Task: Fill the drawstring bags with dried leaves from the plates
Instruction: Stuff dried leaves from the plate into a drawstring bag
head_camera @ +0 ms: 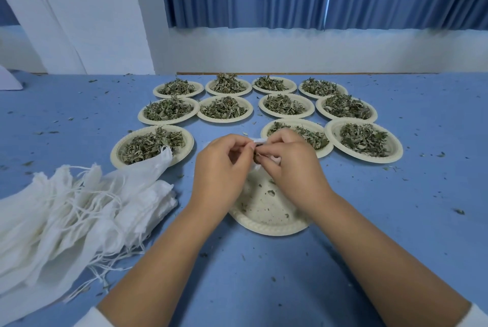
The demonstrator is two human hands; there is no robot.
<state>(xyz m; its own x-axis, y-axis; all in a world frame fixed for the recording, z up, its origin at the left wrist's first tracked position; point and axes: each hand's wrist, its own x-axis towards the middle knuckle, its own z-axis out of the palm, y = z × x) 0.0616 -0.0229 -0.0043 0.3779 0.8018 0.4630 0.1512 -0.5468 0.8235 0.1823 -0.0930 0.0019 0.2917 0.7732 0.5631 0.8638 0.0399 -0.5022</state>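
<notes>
Both hands work a small bag over a nearly bare plate.

The left hand point(221, 165) and right hand point(287, 160) meet fingertip to fingertip, pinching a white drawstring bag point(258, 139). The hands hide most of it, showing only slivers of cloth and a dark tuft of leaf. Under them lies one plate point(266, 229) holding only crumbs. Beyond it, eleven heaped plates point(396, 152) of dried leaves point(364, 139) stand in three rows on the blue tabletop point(369, 221). A pile of empty bags point(66, 208) is cut off at the left edge, too tangled to count.
</notes>
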